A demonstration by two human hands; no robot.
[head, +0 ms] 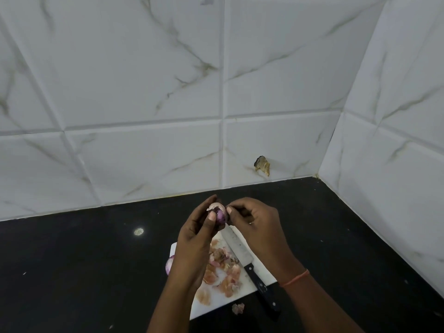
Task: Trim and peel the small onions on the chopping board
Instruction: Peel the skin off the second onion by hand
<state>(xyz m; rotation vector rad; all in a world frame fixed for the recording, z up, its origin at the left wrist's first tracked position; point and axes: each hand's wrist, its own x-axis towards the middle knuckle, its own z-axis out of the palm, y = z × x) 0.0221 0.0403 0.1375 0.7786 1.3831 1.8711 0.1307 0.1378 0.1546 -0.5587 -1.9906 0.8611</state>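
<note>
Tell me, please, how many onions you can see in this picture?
2: one onion held up between the left hand and right hand, another at the chopping board's left edge. More may be hidden under the arms.

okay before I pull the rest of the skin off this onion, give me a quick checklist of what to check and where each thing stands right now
1. Left hand holds the onion firmly: ok.
2. Right hand pinches the loose skin at the onion's top: ok.
3. Knife lies on the chopping board, out of both hands: ok.
4. Knife handle overhangs the board's near edge: not ok.
5. Peels are piled on the board, crowding it: not ok.
6. Root end already trimmed: cannot tell.
</note>
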